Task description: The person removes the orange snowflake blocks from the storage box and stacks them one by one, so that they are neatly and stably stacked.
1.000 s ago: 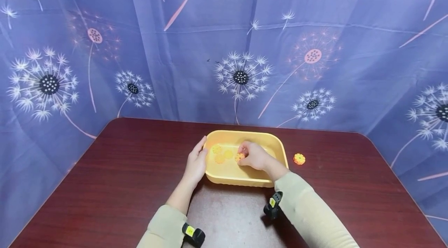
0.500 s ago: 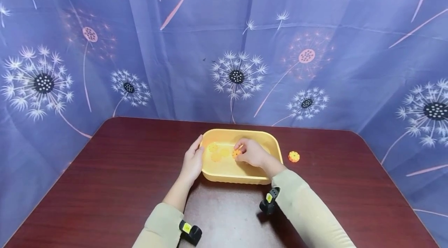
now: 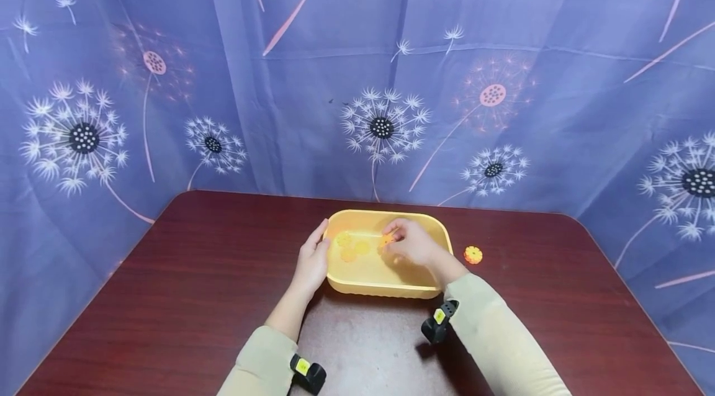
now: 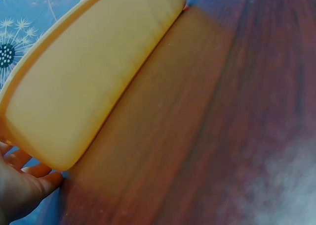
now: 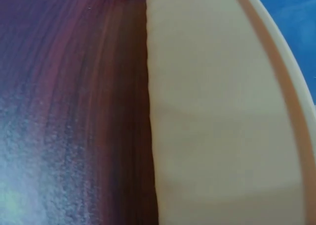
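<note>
A yellow plastic tub [image 3: 385,290] stands on the table, and its outer wall fills much of both wrist views. My left hand [image 3: 313,262] rests against the tub's left end, fingers [image 4: 49,180] lying along the outside of the wall. Inside the tub, my right hand [image 3: 414,244] pinches an orange flower-shaped piece [image 3: 386,239] between thumb and fingers, partly covering it. On the tub's floor to the left lie a yellow flower-shaped piece [image 3: 344,239], a plain yellow piece [image 3: 362,247] and a pale orange piece [image 3: 349,255]. The right hand is hidden in the right wrist view.
To the right of the tub, an orange and yellow flower-shaped piece [image 3: 473,254] lies on the dark red wooden table [image 3: 223,284]. Behind the table's far edge hangs a blue curtain [image 3: 301,117] with a dandelion print.
My right hand has shifted slightly toward the tub's far side with the orange piece between its fingers. The left hand keeps its place at the tub's end. The head view sways a little.
</note>
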A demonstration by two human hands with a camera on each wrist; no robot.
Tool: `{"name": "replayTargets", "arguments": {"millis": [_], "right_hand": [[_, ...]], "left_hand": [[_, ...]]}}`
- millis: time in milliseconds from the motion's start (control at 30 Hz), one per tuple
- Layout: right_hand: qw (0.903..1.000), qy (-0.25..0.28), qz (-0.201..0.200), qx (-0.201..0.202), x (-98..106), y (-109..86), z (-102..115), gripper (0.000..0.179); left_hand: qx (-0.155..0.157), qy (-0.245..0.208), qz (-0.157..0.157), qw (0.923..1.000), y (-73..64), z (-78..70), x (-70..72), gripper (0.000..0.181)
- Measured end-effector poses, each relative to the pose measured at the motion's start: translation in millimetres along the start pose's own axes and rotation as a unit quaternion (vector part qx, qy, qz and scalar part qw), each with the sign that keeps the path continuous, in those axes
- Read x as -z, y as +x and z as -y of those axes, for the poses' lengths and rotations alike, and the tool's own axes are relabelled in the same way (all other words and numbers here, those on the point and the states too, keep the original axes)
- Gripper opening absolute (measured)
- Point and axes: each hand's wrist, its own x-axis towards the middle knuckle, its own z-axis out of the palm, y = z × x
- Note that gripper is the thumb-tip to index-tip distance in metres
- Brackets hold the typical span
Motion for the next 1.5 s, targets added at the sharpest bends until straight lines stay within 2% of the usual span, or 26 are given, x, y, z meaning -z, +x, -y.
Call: {"name": "replayTargets", "arguments": {"millis": [133,300,633,1033,1200,1500], "right_hand": [[0.9997,0.021,0.005,-0.007,5,-1.6,2,0.035],[0.9988,0.046,0.013,0.007,11,-5.1,5,0.033],[0.9992,0.028,0.000,0.029,19,-6.4,4,0.035],[0.9979,0.043,-0.022,0.044,29,-18.1,7,0.033],[0.9963,0.067,-0.028,0.047,34,-21.5,4,0.034],[0.9950,0.076,-0.037,0.053,41,-25.1,-1,0.036]], "left_hand": [[0.000,0.001,-0.002,1.0000,-0.3,0.6,-0.2,0.046],[0.002,0.001,-0.002,1.0000,0.5,1.1,-0.9,0.046],[-0.001,0.008,-0.010,0.9999,0.3,-0.2,0.8,0.046],[-0.002,0.003,-0.003,1.0000,-0.3,0.2,-0.9,0.046],[-0.005,0.001,-0.005,1.0000,0.0,0.3,-1.3,0.046],[0.001,0.004,-0.001,1.0000,1.0,2.6,-0.9,0.046]]}}
